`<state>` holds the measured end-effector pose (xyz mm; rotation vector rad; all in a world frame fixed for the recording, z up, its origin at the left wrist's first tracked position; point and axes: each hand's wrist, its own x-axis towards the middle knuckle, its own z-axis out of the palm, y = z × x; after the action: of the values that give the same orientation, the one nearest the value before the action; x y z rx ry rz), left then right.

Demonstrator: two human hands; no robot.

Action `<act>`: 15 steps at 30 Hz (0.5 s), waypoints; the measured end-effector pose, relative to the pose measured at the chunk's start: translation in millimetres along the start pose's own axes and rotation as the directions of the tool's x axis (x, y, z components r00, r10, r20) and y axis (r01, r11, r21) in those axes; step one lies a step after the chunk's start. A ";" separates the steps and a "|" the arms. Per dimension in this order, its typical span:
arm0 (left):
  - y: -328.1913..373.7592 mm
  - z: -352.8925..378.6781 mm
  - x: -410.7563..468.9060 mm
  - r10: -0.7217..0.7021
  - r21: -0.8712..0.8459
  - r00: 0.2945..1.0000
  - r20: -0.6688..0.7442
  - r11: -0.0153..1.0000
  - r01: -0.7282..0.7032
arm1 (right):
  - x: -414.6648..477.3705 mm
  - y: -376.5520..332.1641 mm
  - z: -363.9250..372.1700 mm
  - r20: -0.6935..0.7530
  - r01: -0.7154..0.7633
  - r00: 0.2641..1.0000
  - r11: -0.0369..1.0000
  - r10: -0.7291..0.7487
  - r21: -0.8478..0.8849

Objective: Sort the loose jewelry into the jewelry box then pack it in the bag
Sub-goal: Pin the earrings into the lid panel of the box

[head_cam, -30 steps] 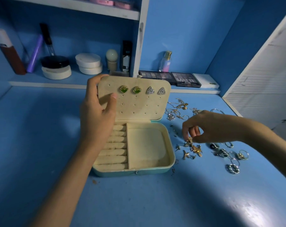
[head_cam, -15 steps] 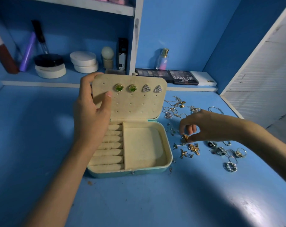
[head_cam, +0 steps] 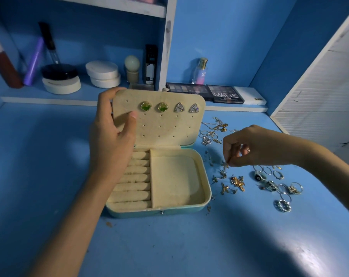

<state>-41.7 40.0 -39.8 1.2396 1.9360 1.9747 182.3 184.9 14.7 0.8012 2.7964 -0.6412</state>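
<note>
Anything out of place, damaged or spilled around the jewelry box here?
Nothing damaged. The jewelry box stands open, earrings pinned level in its lid. Only the chains right of the lid lie tangled in a heap.

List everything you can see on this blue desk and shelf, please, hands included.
table: one, blue, under everything
jewelry box: one, cream inside, teal outside, open at table centre
green earrings: two, pinned in the lid's top row
triangle earrings: two, silver, pinned beside the green ones
loose jewelry: many pieces, gold and silver, on table right of box
eyeshadow palettes: two, dark, on back shelf
perfume bottle: one, pinkish, gold cap, behind palettes
round compacts: two, white, stacked on shelf
left hand: one, grips lid's left edge
right hand: one, pinches a small piece above the pile
</note>
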 end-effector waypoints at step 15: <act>-1.2 0.9 -0.4 0.025 0.005 1.000 0.003 1.000 -0.025 | 3.8 -14.8 2.8 -0.088 0.081 0.994 0.961 -0.060 0.264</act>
<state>-41.4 40.7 -41.2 1.2732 1.9347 1.9801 171.2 174.1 16.6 0.7899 2.8579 -1.0397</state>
